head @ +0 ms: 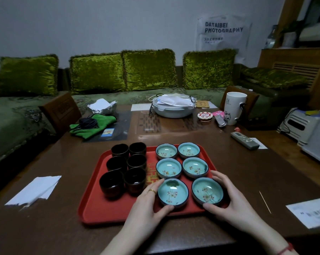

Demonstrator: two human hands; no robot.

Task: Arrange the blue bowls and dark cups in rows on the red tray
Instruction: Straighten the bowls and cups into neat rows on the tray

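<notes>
Six dark cups (126, 168) fill the red tray's (104, 212) left half, six flower-painted blue bowls (183, 170) its right, all upright.

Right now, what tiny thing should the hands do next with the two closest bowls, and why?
Probably nudge them a little straighter, then let go. The left hand cups the near-left bowl and the right hand cups the near-right bowl. All six bowls and six dark cups already sit in rows on the red tray.
</notes>
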